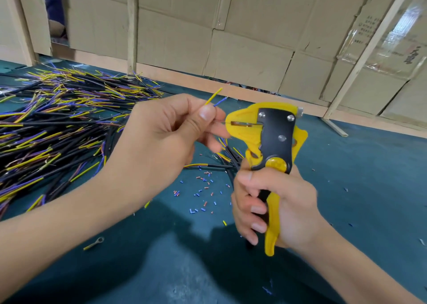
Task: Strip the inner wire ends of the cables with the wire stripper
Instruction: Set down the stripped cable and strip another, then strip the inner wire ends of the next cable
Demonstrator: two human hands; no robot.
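Left hand (171,128) pinches a cable's inner wires (215,96), pointing far-right; right hand (275,202) clenches the upright wire stripper (272,141), head facing left.

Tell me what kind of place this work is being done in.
Probably a small cable-assembly workshop: a big pile of cut cables on a green work surface, insulation scraps strewn around, and flattened cardboard walls on wooden framing.
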